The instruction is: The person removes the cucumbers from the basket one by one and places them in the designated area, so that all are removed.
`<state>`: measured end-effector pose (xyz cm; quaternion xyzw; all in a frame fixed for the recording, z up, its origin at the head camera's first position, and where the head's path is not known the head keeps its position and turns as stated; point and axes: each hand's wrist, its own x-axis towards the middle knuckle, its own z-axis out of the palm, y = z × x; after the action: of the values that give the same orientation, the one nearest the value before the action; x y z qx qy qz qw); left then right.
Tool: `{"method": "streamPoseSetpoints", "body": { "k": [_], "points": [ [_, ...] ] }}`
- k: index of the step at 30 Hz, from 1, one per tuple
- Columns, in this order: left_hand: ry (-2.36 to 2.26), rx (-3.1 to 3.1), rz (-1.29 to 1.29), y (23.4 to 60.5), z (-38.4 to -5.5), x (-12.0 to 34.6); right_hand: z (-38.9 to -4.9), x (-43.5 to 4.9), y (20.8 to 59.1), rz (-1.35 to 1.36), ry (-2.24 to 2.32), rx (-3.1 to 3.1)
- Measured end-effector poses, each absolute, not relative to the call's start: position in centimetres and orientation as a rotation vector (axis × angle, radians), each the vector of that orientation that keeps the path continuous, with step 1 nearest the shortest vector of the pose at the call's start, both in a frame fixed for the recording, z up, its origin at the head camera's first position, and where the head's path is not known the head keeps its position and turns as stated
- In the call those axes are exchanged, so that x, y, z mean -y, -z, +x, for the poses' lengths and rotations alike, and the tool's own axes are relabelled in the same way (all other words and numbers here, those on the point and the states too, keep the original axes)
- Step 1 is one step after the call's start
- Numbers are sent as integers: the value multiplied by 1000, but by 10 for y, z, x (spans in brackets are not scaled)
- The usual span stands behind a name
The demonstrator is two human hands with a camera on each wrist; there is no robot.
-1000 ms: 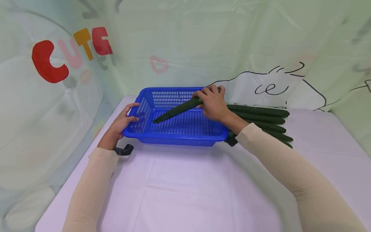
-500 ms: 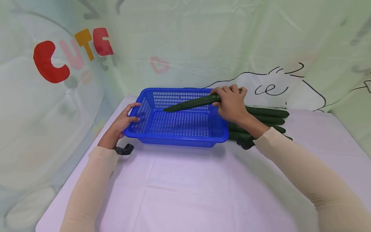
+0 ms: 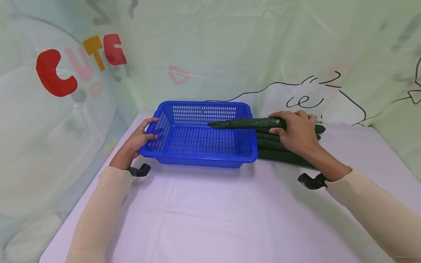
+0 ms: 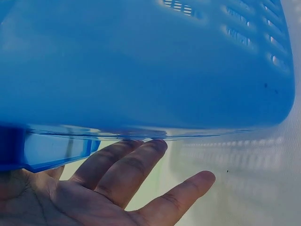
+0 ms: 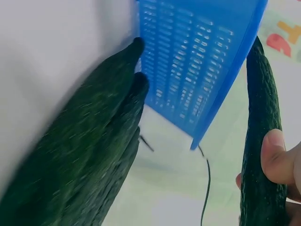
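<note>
In the head view, a blue plastic basket [image 3: 198, 159] with slotted sides stands toward the back of the table. My left hand [image 3: 134, 140] grips its left rim; in the left wrist view some of that hand's fingers [image 4: 134, 172] extend below the rim, against the outside. My right hand [image 3: 297, 133] holds a long dark green cucumber [image 3: 243, 124] by its right end, the thumb along its side in the right wrist view. The cucumber lies nearly level, its left tip over the basket and its middle crossing above the right rim. Below it are several more cucumbers [image 3: 273, 146], side by side right of the basket.
A pale cloth covers the table [image 3: 210, 215]. Behind it hangs a light green printed curtain [image 3: 210, 47], with another sheet along the left side. A black wrist mount [image 3: 312, 181] sticks out under the right wrist, and another wrist mount [image 3: 139, 170] under the left.
My right hand has carried the cucumber rightward, from above the basket to above the row of cucumbers, while the cucumber turned from slanting to nearly level. The left hand and basket stay put.
</note>
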<state>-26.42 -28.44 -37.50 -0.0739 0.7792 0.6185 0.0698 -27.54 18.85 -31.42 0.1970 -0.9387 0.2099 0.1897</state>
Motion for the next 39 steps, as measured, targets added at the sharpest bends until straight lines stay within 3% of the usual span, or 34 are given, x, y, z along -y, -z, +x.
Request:
{"method": "streamPoseSetpoints", "body": {
  "k": [15,28,39],
  "points": [
    [-1876,-2323,-187,374,-262,284,-220,-275,328,377,-631,2762],
    [-1895,-2295,-184,374,-264,283,-196,-331,336,148,-504,2930],
    [-1872,-2327,-208,375,-264,285,-200,-322,358,290,-510,2971]
  ]
}}
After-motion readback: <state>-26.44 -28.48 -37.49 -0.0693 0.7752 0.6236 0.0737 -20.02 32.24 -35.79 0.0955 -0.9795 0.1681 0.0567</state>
